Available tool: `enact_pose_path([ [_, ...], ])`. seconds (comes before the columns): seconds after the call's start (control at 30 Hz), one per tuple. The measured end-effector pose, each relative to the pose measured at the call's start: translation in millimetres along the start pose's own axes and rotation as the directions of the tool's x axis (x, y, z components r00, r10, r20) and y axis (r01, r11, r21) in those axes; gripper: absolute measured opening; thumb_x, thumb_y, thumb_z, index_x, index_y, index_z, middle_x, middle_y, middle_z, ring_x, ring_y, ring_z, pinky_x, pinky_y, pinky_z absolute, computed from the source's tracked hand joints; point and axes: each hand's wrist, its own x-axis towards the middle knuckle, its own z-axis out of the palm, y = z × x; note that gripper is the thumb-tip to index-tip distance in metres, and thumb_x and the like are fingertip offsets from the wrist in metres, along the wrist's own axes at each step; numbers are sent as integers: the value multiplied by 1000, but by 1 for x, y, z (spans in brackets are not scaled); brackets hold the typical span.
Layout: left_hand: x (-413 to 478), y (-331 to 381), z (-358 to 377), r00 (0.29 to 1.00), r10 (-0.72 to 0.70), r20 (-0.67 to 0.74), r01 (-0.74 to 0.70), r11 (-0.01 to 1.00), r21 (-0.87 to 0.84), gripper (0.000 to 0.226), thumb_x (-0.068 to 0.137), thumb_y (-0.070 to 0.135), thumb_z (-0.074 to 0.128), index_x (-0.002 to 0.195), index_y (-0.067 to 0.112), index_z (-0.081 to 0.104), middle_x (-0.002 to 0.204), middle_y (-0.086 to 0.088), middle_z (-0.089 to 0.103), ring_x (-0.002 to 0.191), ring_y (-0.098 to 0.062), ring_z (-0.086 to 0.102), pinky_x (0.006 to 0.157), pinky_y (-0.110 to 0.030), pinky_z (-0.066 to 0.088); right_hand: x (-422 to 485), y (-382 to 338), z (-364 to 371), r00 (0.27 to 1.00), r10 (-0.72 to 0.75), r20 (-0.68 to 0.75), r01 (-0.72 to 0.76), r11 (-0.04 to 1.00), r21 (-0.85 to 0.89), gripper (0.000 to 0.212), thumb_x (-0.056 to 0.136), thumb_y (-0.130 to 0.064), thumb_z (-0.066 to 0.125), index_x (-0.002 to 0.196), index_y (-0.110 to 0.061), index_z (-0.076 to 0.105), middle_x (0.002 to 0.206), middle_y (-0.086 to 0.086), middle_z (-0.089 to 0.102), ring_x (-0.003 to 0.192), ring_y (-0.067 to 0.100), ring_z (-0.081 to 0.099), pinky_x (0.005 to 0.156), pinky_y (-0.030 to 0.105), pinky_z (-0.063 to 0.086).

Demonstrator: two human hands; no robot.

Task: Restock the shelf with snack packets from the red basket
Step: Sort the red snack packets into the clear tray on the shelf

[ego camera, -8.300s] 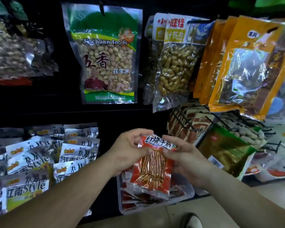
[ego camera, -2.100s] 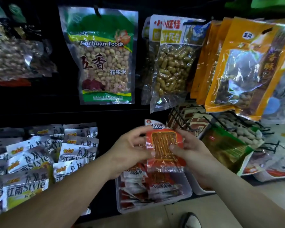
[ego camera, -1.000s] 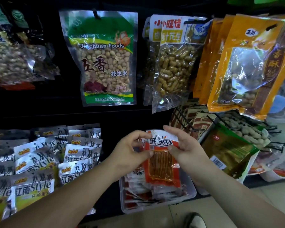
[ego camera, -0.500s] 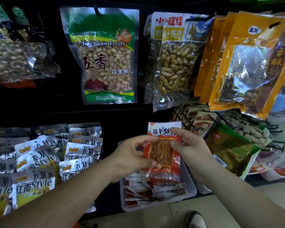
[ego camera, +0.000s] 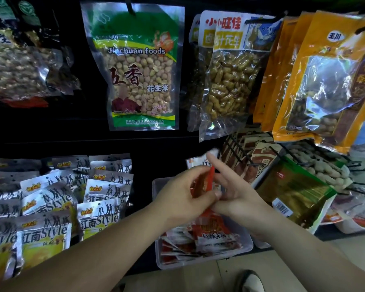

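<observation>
Left grip pinches the red packet edge-on, right grip straight-fingered beside it; best laid flat in the tub.

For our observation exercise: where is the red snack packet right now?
Head view, centre: the red snack packet is pinched by the left hand, the right hand touching it, just above the clear tray of similar packets.

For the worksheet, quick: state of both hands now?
Left hand: holding the red snack packet.
Right hand: against the packet; grip cannot be told.
</observation>
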Motion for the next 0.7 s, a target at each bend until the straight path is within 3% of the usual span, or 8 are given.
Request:
enact_pose_path([
  [0.07,3,-4,1,999,-44,16,45,996,-79,56,86,38,75,135,48,51,119,19,68,108,1,67,94,-30,57,1,2,-1,999,29,18,-29,999,18,106,86,20,62,153,-58,37,150,0,57,107,33,72,82,47,53],
  [0.13,6,-8,-4,997,-72,13,74,978,-194,48,95,5,65,127,40,56,111,9,74,101,-9,72,88,-38,61,2,3,-3,991,11,-132,-13,1000,-14,97,90,17,64,149,-57,45,141,-2,64,106,32,73,87,40,60],
  [0.2,6,-7,-11,991,-123,57,135,945,-296,46,99,-2,59,122,38,59,108,7,77,99,-13,75,83,-42,64,4,1,-6,936,-98,-337,36,982,-186,80,96,2,70,145,-56,47,134,-21,64,109,3,69,84,22,60],
  [0.3,3,-8,-14,976,-165,143,206,911,-357,43,101,0,58,117,38,64,107,5,77,96,-19,77,71,-43,65,5,-1,-13,928,-165,-335,75,961,-265,63,97,-12,73,145,-46,51,134,-35,60,122,-18,54,89,10,53],
  [0.37,0,-11,-17,980,-154,127,186,935,-301,41,99,1,62,113,40,67,107,9,76,98,-14,75,73,-36,65,5,0,-11,940,-166,-297,72,950,-302,41,99,-8,68,128,-37,66,113,-21,75,108,-3,69,83,16,58],
  [0.47,0,-21,-19,993,-111,-27,104,979,-177,39,90,3,73,102,39,64,105,11,73,96,-4,71,83,-28,61,8,4,-2,930,-170,-326,41,929,-367,40,97,-2,69,114,-37,61,88,-6,69,78,10,69,70,22,56],
  [0.57,4,-35,-18,984,-115,-135,91,981,-169,44,88,0,73,85,39,54,99,4,73,88,-10,74,78,-38,64,12,13,3,928,-205,-310,40,884,-466,37,94,4,69,98,-30,55,90,-4,62,86,17,63,79,36,56],
  [0.7,6,-59,-8,990,-114,-85,103,987,-126,34,93,4,73,87,32,53,106,-2,72,101,-14,72,88,-46,62,21,34,1,929,-173,-326,-25,853,-522,39,93,5,66,91,-33,57,88,-5,63,88,18,64,81,45,56],
])
